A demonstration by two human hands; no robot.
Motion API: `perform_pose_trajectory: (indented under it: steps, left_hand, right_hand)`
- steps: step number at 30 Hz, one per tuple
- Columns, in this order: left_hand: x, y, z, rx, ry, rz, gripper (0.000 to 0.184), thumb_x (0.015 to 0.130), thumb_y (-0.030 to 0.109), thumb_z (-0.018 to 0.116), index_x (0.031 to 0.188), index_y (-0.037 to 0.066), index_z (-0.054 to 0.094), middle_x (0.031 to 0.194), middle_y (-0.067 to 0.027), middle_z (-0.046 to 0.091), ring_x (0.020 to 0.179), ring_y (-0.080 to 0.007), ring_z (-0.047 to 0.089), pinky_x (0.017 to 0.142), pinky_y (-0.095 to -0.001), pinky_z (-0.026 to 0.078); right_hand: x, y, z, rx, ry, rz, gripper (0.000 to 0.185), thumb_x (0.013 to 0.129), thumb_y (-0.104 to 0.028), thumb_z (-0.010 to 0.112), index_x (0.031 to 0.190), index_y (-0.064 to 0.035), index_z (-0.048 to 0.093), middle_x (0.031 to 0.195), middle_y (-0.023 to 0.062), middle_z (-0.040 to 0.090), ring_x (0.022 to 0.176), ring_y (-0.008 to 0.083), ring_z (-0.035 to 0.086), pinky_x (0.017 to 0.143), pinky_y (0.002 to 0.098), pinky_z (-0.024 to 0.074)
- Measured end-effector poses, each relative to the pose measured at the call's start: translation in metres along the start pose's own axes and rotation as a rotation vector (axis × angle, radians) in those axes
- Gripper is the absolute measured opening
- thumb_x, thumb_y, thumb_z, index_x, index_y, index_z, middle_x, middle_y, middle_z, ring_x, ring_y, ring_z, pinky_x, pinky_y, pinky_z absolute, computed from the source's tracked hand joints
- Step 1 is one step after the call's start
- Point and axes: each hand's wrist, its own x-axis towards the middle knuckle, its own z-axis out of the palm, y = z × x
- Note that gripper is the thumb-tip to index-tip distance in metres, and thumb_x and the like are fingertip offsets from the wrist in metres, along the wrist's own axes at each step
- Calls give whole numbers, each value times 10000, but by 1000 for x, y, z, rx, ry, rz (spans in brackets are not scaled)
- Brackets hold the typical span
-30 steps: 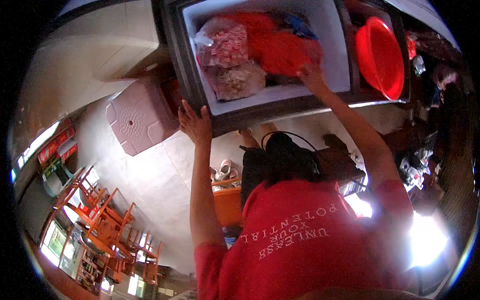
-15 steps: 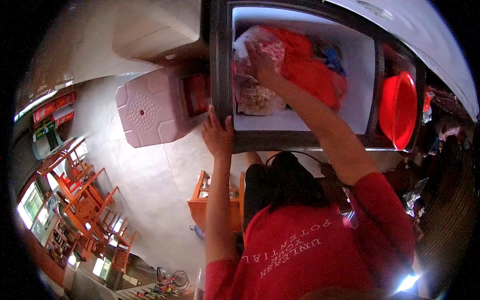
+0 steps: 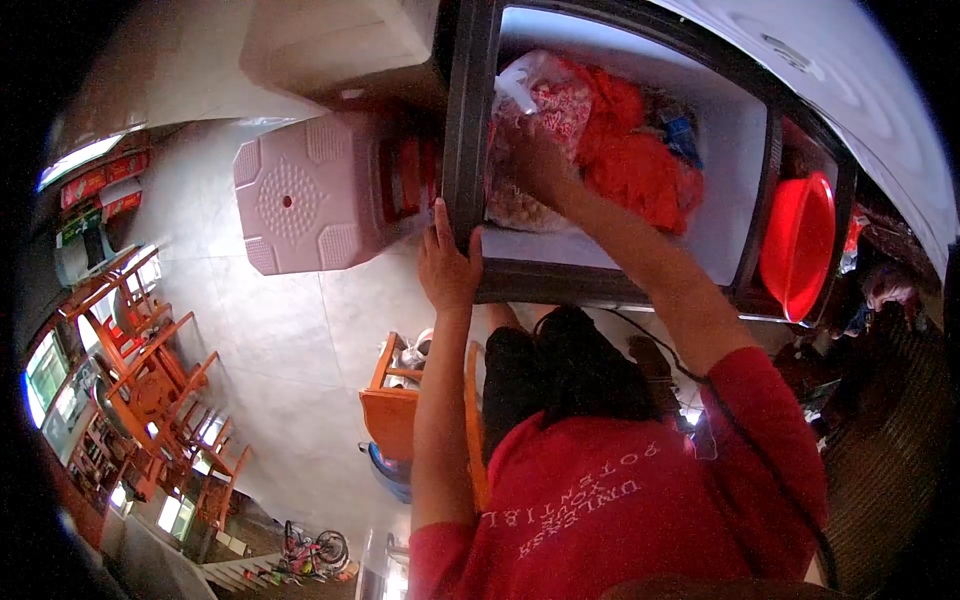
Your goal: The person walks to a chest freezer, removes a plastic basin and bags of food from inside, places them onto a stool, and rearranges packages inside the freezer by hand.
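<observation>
An open chest freezer (image 3: pixel 472 120) with a dark rim and a pale lining lies in front of me. Inside, my right hand (image 3: pixel 537 165) reaches down onto a clear plastic bag (image 3: pixel 562 105) with red print. Its fingers are dim and blurred, so their grip does not show. Pale lumpy contents show through a clear bag (image 3: pixel 525 213) below that hand. Red plastic bags (image 3: pixel 635 180) lie beside it, touching the clear bag, with a blue packet (image 3: pixel 682 137) further right. My left hand (image 3: pixel 448 265) rests at the near left corner of the rim, fingers stretched out.
A red basin (image 3: pixel 797 247) sits tilted in the narrow compartment at the right. On the tiled floor to the left stands a pinkish plastic stool (image 3: pixel 300 195). An orange wooden chair (image 3: pixel 390 415) is near my left forearm. Wooden chairs (image 3: pixel 150 390) and a bicycle (image 3: pixel 325 548) are farther off.
The view has shifted, so the freezer appears farther right. My right hand has drawn slightly toward me over the clear bag. My left hand stays at the rim.
</observation>
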Motion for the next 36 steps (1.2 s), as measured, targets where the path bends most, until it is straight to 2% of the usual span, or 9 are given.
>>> perform_pose_trajectory:
  steps: [4, 8, 10, 16, 19, 25, 28, 33, 36]
  left_hand:
    - [0, 0, 0, -5, -16, -27, 686, 802, 357, 600, 1362, 116, 285, 948, -189, 531, 808, -366, 547, 673, -442, 454]
    - [-1, 1, -3, -46, -59, -64, 697, 801, 364, 601, 1372, 145, 265, 957, -191, 536, 805, -371, 558, 650, -445, 462]
    - [0, 3, -5, -40, -47, -50, 704, 804, 366, 599, 1378, 153, 251, 957, -190, 536, 815, -370, 561, 639, -444, 465]
    - [-1, 2, -6, -24, -1, -29, 714, 807, 375, 591, 1388, 172, 230, 943, -184, 536, 807, -363, 564, 623, -441, 468]
    - [-3, -3, -2, 8, 15, -9, 724, 804, 381, 592, 1393, 184, 222, 925, -180, 533, 785, -357, 564, 604, -441, 467]
    - [-4, -3, -5, 61, -36, -42, 750, 788, 393, 600, 1400, 199, 213, 881, -167, 523, 733, -339, 562, 572, -434, 467]
    - [-5, -2, -8, 47, -47, -63, 757, 783, 402, 601, 1400, 207, 208, 867, -161, 520, 722, -334, 563, 568, -435, 469]
    - [-3, 0, -12, 50, -89, -80, 760, 789, 406, 591, 1404, 211, 189, 863, -166, 518, 728, -340, 564, 573, -436, 471]
    - [-1, -3, -16, 38, -178, -106, 750, 798, 414, 576, 1405, 205, 188, 865, -175, 517, 733, -346, 563, 585, -439, 472]
  right_hand:
    - [26, 26, 49, -205, -19, -53, 567, 717, -247, 669, 1184, -10, 451, 1062, 256, 506, 954, 394, 545, 755, 457, 482]
    - [40, 17, 10, -29, -331, 381, 383, 748, -233, 619, 1050, -9, 541, 896, 201, 613, 844, 368, 605, 716, 455, 490]
    - [25, 35, 27, -32, -81, 345, 351, 783, -226, 575, 1059, -12, 540, 920, 195, 619, 870, 357, 607, 728, 447, 487]
    - [-38, 69, -12, 251, -124, 615, 347, 851, -215, 470, 1132, -14, 511, 1015, 230, 585, 1006, 356, 546, 864, 437, 421]
    - [-72, 137, 38, 68, 51, 328, 351, 871, -216, 439, 1144, -9, 516, 1087, 222, 566, 1031, 364, 527, 892, 429, 393]
    - [-121, 143, -11, 573, 338, 414, 313, 898, -217, 401, 1065, -3, 558, 1058, 163, 593, 993, 330, 557, 858, 427, 421]
    - [-145, 153, -46, -99, 305, 151, 328, 884, -191, 444, 1140, -1, 520, 1108, 184, 559, 1010, 329, 539, 869, 412, 421]
    - [-158, 103, -127, 76, 209, 190, 258, 890, -145, 442, 1068, 17, 535, 1007, 163, 579, 932, 309, 566, 762, 397, 467]
    - [-149, 34, -194, -170, 164, -64, 207, 872, -112, 482, 1013, 28, 541, 951, 160, 586, 887, 297, 585, 729, 394, 477]
